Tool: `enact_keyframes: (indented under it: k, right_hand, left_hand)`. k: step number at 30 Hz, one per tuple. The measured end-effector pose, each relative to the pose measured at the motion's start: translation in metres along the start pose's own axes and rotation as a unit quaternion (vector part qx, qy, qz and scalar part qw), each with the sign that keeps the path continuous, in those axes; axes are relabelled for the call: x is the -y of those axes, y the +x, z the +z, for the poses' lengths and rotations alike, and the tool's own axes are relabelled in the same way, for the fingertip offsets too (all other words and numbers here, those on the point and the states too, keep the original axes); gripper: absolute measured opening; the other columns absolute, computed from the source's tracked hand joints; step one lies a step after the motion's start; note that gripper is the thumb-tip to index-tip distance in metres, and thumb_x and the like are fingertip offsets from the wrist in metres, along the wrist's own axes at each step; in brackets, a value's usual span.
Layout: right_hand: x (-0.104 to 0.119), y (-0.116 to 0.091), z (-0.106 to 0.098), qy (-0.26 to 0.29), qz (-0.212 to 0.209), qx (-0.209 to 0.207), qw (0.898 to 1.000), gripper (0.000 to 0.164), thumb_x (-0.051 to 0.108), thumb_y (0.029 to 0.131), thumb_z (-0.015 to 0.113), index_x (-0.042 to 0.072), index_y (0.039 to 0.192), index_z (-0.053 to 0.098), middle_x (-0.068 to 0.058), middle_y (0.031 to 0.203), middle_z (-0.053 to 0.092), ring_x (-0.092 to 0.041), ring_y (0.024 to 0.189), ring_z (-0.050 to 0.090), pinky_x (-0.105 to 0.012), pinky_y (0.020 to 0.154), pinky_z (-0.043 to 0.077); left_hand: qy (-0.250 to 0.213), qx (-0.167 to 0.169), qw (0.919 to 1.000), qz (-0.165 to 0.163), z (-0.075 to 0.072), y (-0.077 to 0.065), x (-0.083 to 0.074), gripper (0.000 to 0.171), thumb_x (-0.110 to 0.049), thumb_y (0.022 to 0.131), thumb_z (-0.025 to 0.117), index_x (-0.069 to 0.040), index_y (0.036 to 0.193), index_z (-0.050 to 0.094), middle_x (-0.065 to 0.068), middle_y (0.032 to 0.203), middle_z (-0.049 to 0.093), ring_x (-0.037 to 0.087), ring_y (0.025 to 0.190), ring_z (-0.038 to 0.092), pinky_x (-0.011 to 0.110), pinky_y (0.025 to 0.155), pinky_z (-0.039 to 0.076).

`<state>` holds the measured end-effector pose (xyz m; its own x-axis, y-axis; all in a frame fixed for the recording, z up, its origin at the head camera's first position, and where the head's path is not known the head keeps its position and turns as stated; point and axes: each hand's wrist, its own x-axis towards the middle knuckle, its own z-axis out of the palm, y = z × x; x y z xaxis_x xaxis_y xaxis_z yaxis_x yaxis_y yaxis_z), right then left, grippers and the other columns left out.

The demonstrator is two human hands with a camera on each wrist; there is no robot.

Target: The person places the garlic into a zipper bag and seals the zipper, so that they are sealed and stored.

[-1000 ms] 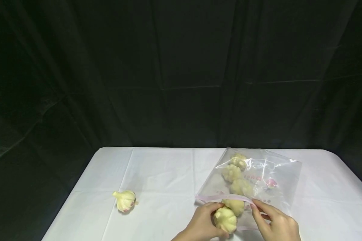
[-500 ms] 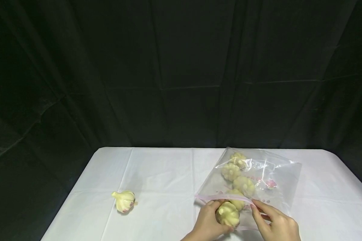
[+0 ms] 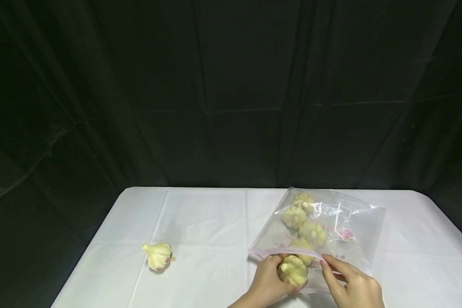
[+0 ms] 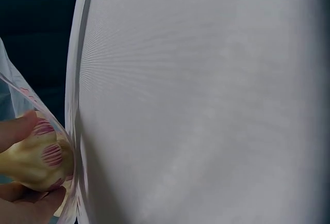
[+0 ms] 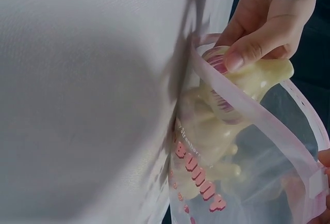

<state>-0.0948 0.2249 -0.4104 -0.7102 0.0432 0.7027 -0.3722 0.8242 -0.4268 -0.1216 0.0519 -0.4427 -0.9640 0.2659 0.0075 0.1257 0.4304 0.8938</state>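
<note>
My left hand (image 3: 267,278) grips a pale garlic bulb (image 3: 294,271) at the mouth of a clear zip bag (image 3: 363,241). In the right wrist view, the bulb's purple-streaked end lies behind the bag's pink strip (image 5: 247,100), its stem sticking out. With thumb and fingertips, my right hand (image 3: 352,284) pinches the pink edge, holding the mouth apart. Several more garlic bulbs (image 3: 312,234) lie inside the bag, strung out toward its far end. In the left wrist view, fingers (image 4: 15,131) curl round the held bulb, beside the bag's edge.
One loose garlic bulb (image 3: 159,256) lies on the left part of the white-covered table (image 3: 204,222). The bag is on the right half, its far corner close to the table's back edge. A dark curtain (image 3: 231,94) hangs behind.
My left hand has pushed its garlic bulb forward and slightly right, further into the bag's mouth. The nearer bulbs inside have shifted deeper. My right hand has stayed at the pink edge.
</note>
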Motion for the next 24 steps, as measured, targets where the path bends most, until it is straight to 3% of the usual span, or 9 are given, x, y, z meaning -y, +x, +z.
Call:
enact_keyframes:
  k: [6, 17, 24]
  right_hand:
    - [0.000, 0.000, 0.000, 0.003, -0.009, -0.007, 1.000, 0.011, 0.007, 0.074, 0.078, 0.001, 0.082, 0.076, -0.015, 0.074, 0.072, -0.020, 0.049, 0.065, -0.012, 0.044, 0.047]
    - [-0.001, 0.000, 0.000, 0.000, -0.010, -0.010, 1.000, 0.011, 0.008, 0.074, 0.078, 0.002, 0.083, 0.077, -0.015, 0.073, 0.072, -0.010, 0.050, 0.065, -0.011, 0.045, 0.046]
    - [-0.001, 0.000, 0.000, -0.004, -0.013, -0.011, 1.000, 0.012, 0.009, 0.075, 0.076, 0.002, 0.084, 0.077, -0.015, 0.074, 0.072, -0.016, 0.049, 0.065, -0.011, 0.045, 0.046]
  left_hand:
    - [0.004, -0.008, 0.9998, 0.016, 0.003, 0.004, 0.000, 0.061, -0.007, 0.061, 0.090, 0.003, 0.115, 0.063, 0.003, 0.101, 0.068, 0.008, 0.090, 0.061, 0.024, 0.086, 0.053]
    - [-0.004, -0.032, 0.9995, 0.003, 0.010, 0.011, -0.002, 0.053, -0.005, 0.062, 0.090, 0.001, 0.108, 0.064, 0.002, 0.101, 0.070, 0.010, 0.091, 0.064, 0.026, 0.087, 0.053]
    - [-0.004, -0.042, 0.9991, 0.002, 0.013, 0.013, -0.001, 0.050, -0.003, 0.063, 0.089, 0.001, 0.107, 0.065, 0.003, 0.101, 0.070, 0.012, 0.093, 0.064, 0.028, 0.088, 0.053]
